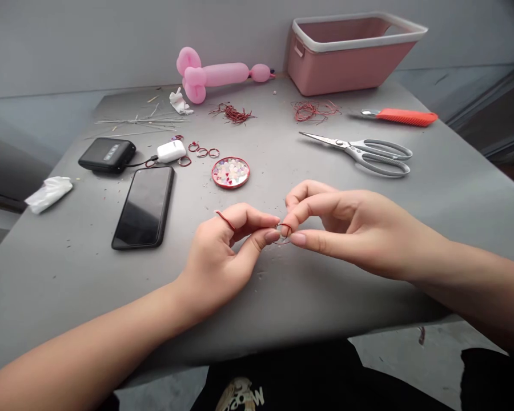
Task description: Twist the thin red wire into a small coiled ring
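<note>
A small wire ring (pixel 285 226), partly wound in dark red, sits between my two hands above the front of the table. My left hand (pixel 235 245) pinches its left side between thumb and index finger. On that hand's index finger I wear a red ring (pixel 225 220). My right hand (pixel 346 228) holds the right side of the wire ring with thumb and fingertips. The fingertips hide part of it. Just beyond my hands lies a round red-rimmed dish (pixel 231 187) of pale and red beads. Several finished-looking red rings (pixel 202 152) lie behind it to the left.
A black phone (pixel 143 208), power bank (pixel 107 154) and white case (pixel 171 151) lie left. Scissors (pixel 360 151) and a red-handled utility knife (pixel 402 117) lie right. Red thread bundles (pixel 235 114), a pink balloon (pixel 227 74) and a pink bin (pixel 342 68) are at the back.
</note>
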Motion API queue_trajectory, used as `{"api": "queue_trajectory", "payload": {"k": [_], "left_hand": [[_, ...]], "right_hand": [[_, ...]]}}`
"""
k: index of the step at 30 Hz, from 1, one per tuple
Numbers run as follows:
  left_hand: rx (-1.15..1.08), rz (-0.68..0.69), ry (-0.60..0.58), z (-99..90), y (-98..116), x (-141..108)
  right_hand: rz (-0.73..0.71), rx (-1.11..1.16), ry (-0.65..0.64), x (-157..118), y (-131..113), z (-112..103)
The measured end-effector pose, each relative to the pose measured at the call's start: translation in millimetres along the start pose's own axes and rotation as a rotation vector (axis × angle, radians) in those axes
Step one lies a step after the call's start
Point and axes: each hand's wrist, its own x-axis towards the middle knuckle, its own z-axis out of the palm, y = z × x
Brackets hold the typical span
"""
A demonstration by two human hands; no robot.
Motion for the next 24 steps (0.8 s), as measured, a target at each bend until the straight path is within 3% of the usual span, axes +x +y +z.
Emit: {"api": "queue_trajectory", "payload": {"k": [3, 7, 12, 18, 24], "left_hand": [[0.011, 0.002, -0.008, 0.2, 1, -1], [0.010, -0.006, -0.028, 0.2, 1, -2], [-0.054, -0.065, -0.058, 0.2, 1, -1], [-0.112, -0.133, -0.109, 1.5, 0, 0], [-0.143, -0.143, -0.122, 2.0, -1, -3]], "right_hand": [[-0.151, -0.201, 0.140, -2, 1, 5], [-0.474, -0.542, 0.305, -4, 8, 8], [-0.691, -0.818, 0.381, -9, 15, 4], [-0.659, -0.806, 0.399, -9, 11, 9], [-0.353, -0.374, 0.251, -4, 3, 11]]}}
